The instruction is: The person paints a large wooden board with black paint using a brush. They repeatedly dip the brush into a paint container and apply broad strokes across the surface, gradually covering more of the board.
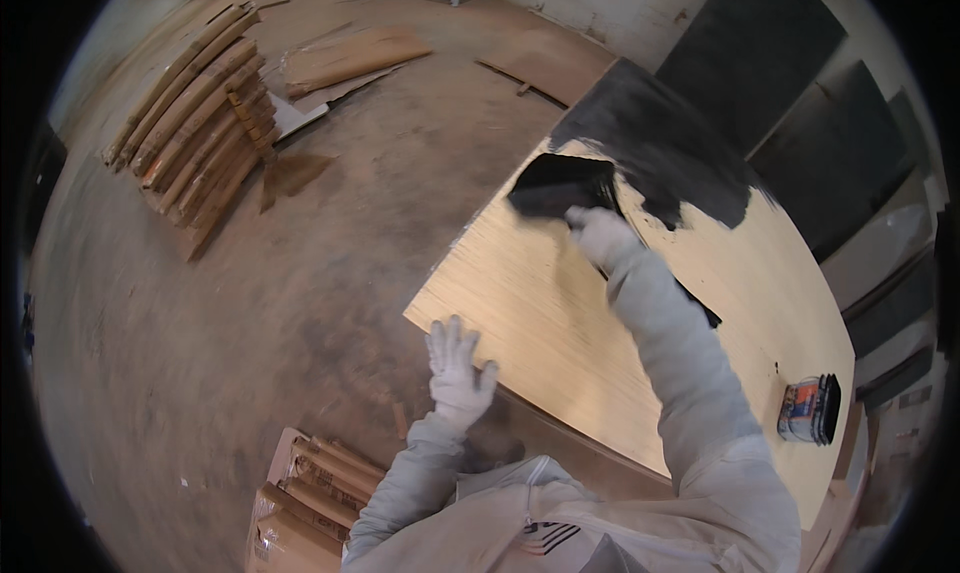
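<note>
A large pale wood panel (560, 323) lies in front of me, its far end coated in black paint (640, 123). My gloved right hand (605, 235) reaches over the panel, with its fingers closed at the edge of a glossy black patch (555, 188). Blur there hides what it grips, if anything. From beside this hand, a thin black streak or edge runs toward a dark end on the panel (712, 318), partly behind my sleeve. My gloved left hand (460, 373) is open, fingers spread at the panel's near left edge.
A paint can (800, 411) with dark sides stands on the panel's right part. Dark panels (755, 53) lean along the right wall. Stacked brown wrapped packages (195, 113) are at far left, more cardboard packages (310, 503) near my left arm. A flat brown package (350, 61) lies on the dusty floor.
</note>
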`<state>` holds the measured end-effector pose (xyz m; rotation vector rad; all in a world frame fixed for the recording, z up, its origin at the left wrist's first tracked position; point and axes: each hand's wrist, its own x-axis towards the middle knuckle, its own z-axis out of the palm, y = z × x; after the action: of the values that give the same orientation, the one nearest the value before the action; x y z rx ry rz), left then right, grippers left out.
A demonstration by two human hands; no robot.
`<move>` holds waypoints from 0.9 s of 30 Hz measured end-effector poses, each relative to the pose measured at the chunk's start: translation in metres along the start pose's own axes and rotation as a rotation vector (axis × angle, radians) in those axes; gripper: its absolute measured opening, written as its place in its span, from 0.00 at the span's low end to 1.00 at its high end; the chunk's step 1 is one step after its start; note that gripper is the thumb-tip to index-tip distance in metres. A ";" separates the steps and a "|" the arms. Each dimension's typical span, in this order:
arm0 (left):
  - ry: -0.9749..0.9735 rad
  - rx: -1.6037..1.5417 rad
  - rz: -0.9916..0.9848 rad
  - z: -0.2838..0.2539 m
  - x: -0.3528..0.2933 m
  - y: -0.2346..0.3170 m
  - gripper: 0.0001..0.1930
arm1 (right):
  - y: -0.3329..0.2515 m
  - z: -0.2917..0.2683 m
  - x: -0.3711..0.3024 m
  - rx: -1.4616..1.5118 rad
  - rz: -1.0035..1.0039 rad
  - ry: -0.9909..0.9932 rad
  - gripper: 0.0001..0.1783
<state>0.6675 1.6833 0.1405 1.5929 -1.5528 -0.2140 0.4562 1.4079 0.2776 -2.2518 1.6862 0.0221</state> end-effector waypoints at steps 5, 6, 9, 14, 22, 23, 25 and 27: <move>0.356 -0.081 -0.124 -0.044 -0.035 -0.034 0.22 | -0.046 0.028 -0.202 -0.103 -0.142 -0.110 0.22; 0.406 -0.145 -0.195 -0.045 -0.046 -0.042 0.22 | -0.042 0.024 -0.232 -0.127 -0.115 -0.199 0.23; 0.420 -0.084 -0.390 -0.054 -0.082 -0.068 0.22 | 0.026 0.037 -0.281 -0.070 -0.044 -0.034 0.24; 0.268 0.115 -0.579 -0.051 -0.160 -0.099 0.24 | 0.172 0.008 -0.247 -0.105 0.297 0.042 0.26; -0.450 0.316 -0.920 -0.011 -0.298 -0.098 0.19 | 0.292 -0.060 -0.075 -0.103 0.403 0.069 0.23; -0.512 0.319 -0.972 -0.016 -0.330 -0.107 0.20 | 0.256 -0.059 -0.067 -0.011 0.381 0.065 0.23; -0.639 0.271 -1.105 -0.025 -0.387 -0.125 0.23 | 0.190 -0.037 -0.080 -0.101 0.186 0.041 0.25; -0.695 0.212 -1.274 -0.029 -0.417 -0.122 0.24 | 0.118 -0.017 -0.131 -0.213 0.046 -0.033 0.19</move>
<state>0.6895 2.0414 -0.1063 2.6586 -0.7426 -1.4358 0.3033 1.4958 0.2913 -2.3474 1.7927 0.2594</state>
